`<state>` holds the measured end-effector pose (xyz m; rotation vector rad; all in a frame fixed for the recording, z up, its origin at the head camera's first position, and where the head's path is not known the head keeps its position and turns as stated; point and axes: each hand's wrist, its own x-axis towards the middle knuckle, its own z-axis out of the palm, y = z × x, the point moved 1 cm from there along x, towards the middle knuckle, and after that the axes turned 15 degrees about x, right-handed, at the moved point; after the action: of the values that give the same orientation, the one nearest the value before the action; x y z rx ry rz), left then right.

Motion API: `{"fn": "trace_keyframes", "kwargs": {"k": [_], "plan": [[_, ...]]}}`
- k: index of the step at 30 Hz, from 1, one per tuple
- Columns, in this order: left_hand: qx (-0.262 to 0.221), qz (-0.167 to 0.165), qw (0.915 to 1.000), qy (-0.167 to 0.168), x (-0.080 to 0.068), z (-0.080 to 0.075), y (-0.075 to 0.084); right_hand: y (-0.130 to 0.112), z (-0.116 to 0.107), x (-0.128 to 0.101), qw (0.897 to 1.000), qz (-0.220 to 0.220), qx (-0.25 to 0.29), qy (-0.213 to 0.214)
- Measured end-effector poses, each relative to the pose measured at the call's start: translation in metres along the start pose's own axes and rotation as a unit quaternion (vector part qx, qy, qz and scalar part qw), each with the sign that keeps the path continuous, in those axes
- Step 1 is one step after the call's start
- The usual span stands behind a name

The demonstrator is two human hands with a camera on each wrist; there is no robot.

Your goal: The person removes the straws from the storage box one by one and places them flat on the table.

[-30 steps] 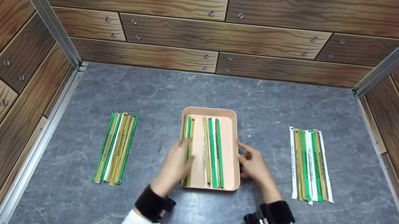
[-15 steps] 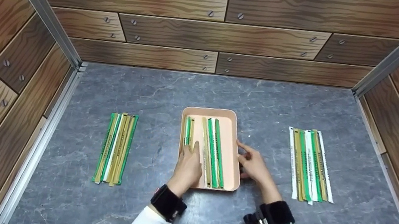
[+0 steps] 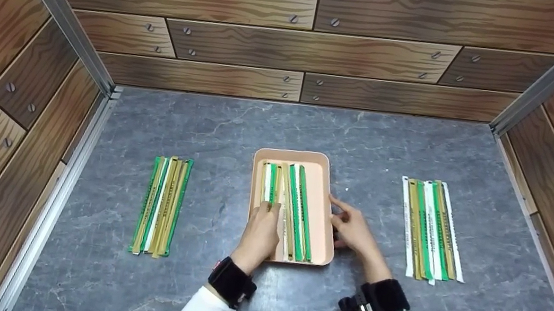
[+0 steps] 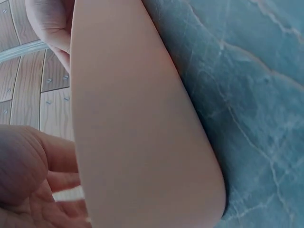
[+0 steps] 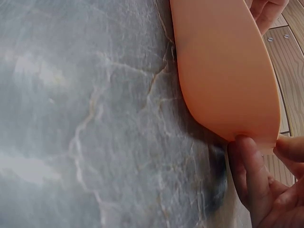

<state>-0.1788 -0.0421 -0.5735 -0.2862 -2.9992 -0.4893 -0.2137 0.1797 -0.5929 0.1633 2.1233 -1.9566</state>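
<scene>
Wood-plank walls (image 3: 238,43) enclose a gray marbled surface (image 3: 228,122).

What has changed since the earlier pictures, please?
The left hand moved right, and the left sticks in the tray shifted right towards the right sticks; the hand's grip is hidden. The tray, right hand at its right side, left bundle and right bundle stayed put.

We see a grey, veined desk (image 3: 375,141). Midway between its left and right edges sits a peach tray (image 3: 317,209); a row of green, gold and white strips (image 3: 161,207) lies toward the left edge, a second row (image 3: 432,229) toward the right.
</scene>
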Motion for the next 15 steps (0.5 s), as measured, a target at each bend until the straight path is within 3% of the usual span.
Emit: {"fn": "trace_keyframes", "kwargs": {"k": [7,12,15], "plan": [[0.059,-0.016,0.9980,0.016,-0.0027,0.0009,0.0022,-0.0001,0.0004,-0.0004,1.000,0.013,0.005,-0.003],[0.063,0.003,0.9972,0.041,-0.0019,0.0066,-0.0013,-0.0004,0.0008,-0.0002,1.000,0.016,-0.001,-0.001],[0.050,0.001,0.9981,0.036,-0.0007,0.0082,-0.0032,0.0000,0.0007,0.0001,1.000,0.012,-0.001,0.001]]}}
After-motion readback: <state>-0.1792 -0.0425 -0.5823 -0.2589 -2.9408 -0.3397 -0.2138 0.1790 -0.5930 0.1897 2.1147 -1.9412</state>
